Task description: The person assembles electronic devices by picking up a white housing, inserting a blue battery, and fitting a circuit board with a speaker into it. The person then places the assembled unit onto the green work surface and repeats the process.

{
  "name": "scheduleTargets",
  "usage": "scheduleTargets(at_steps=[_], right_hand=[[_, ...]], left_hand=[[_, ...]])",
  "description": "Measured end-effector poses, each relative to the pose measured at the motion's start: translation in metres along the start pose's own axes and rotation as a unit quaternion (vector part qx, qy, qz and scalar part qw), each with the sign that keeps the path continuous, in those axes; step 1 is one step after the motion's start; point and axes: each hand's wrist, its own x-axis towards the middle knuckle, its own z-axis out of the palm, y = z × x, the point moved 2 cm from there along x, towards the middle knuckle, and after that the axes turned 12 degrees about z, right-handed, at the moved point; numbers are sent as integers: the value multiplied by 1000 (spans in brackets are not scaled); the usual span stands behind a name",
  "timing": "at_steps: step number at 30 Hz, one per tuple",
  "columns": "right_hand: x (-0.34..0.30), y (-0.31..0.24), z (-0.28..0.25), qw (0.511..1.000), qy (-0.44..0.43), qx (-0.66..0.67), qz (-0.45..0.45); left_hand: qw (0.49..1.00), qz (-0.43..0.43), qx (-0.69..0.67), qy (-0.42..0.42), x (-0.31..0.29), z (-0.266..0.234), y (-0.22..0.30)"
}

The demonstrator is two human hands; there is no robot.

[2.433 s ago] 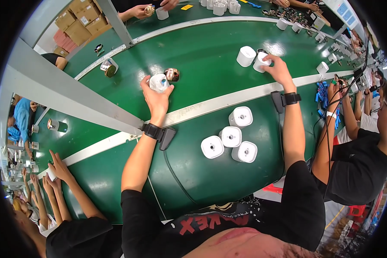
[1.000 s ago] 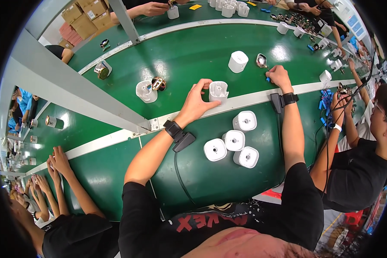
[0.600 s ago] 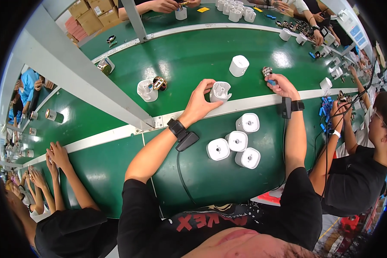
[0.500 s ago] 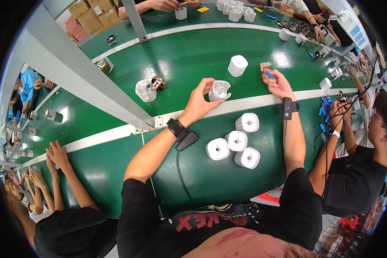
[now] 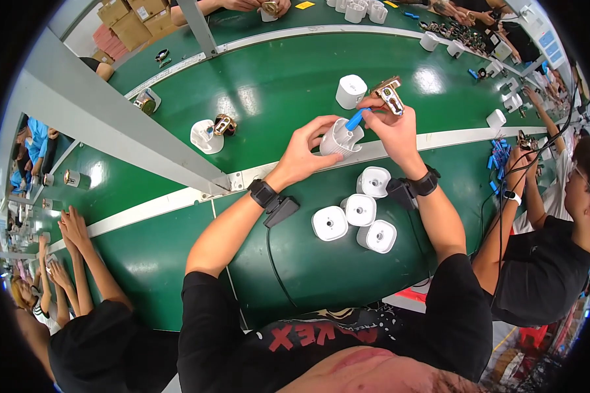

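My left hand is closed around a white plastic housing, tilted with its open end up, above the pale strip of the bench. My right hand pinches a blue cylindrical battery, its lower end at the housing's mouth; I cannot tell how deep it reaches. A gold-coloured metal assembly sticks up beyond the right fingers and seems joined to the battery. Just past the hands stands another white housing. Several white housings stand grouped on the near bench, between my forearms.
A grey post rises left of my left arm. Near it a white housing leans by a gold-coloured part. Blue batteries lie in a pile on the right, beside a co-worker. Cables hang from my wrist devices.
My right hand has moved left, bringing the battery and metal assembly from the far right to the housing's mouth. The housing in my left hand has shifted slightly and now tilts.
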Motion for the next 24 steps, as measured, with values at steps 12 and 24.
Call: scheduleTargets(at_steps=[12, 24], right_hand=[[-9, -21, 0, 969, 40, -187, -153], [-5, -22, -1, 934, -36, -270, -231]], left_hand=[[999, 24, -29, -24, 6, -8, 5], [993, 8, -119, -14, 9, -12, 16]])
